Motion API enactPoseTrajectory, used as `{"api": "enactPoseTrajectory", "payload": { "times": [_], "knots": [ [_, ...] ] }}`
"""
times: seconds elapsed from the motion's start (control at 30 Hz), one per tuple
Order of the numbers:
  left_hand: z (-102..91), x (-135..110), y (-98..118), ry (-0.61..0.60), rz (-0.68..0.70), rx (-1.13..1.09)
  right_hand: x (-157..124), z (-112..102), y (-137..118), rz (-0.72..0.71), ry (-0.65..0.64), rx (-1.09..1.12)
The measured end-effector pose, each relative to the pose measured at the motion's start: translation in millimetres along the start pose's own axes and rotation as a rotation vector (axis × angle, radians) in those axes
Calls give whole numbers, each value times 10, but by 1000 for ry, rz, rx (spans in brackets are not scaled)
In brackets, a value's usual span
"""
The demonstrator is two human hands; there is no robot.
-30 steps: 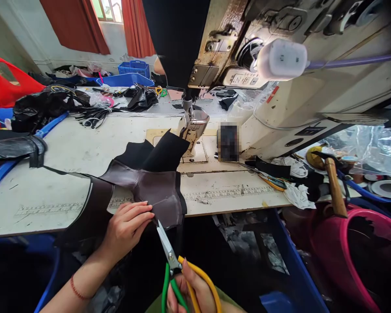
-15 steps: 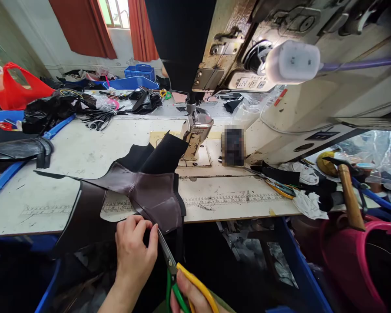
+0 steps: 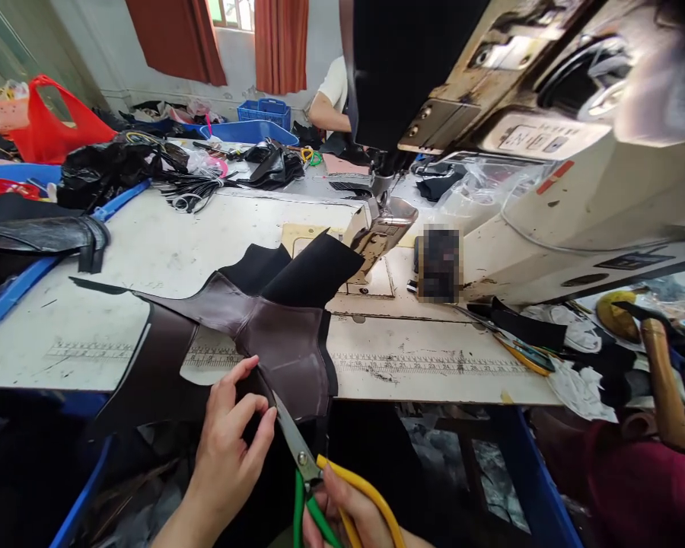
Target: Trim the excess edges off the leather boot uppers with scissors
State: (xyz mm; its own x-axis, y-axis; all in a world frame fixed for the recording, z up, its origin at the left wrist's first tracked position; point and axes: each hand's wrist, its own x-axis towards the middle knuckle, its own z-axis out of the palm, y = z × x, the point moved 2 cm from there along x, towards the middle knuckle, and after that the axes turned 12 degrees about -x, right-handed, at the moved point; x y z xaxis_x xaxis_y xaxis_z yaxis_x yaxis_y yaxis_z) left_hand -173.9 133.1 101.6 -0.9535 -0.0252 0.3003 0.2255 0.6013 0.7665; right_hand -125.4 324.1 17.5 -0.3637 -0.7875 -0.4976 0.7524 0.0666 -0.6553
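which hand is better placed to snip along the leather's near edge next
Probably the right hand: it holds the scissors, which point at the near edge of the leather. The left hand, close by with no tool, seems better suited to steadying.

A sewing machine point(image 3: 576, 221) looms over a pale, scuffed counter point(image 3: 154, 236) marked with a ruler scale point(image 3: 411, 364) near its front edge. At right, a wooden-handled tool point(image 3: 662, 380) rests beside crumpled white material point(image 3: 582, 387), above a dark pink tub point(image 3: 633, 487). At left, a bright red plastic bag point(image 3: 85, 133) rises behind a black plastic bag point(image 3: 100, 171), near thin black cords point(image 3: 194, 192). Beyond, a blue basket point(image 3: 264, 112) stands behind a blue tray point(image 3: 254, 133); a white-sleeved person point(image 3: 336, 84) appears, partly hidden by the machine, and rust-red curtains point(image 3: 176, 38) flank a window point(image 3: 234, 13).
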Motion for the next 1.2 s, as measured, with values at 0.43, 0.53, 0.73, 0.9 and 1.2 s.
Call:
{"api": "enactPoseTrajectory", "payload": {
  "times": [0.43, 0.53, 0.73, 0.9, 1.2],
  "knots": [
    [-101, -6, -40, -94, -14, 2, 176, -5, -212, 9, -98, 136],
    [-138, 2, -53, -125, -3, 9, 171, -9, -368, 30, -175, 161],
    [-165, -10, -52, -130, -15, 13, 209, -22, -538, 26, -249, 230],
    [-189, -24, -61, -145, -28, 13, 267, 32, -559, 16, -276, 237],
    [-312, 1, -60, -224, -59, -68, 210, -40, -647, 80, -138, 120]
  ]
}}
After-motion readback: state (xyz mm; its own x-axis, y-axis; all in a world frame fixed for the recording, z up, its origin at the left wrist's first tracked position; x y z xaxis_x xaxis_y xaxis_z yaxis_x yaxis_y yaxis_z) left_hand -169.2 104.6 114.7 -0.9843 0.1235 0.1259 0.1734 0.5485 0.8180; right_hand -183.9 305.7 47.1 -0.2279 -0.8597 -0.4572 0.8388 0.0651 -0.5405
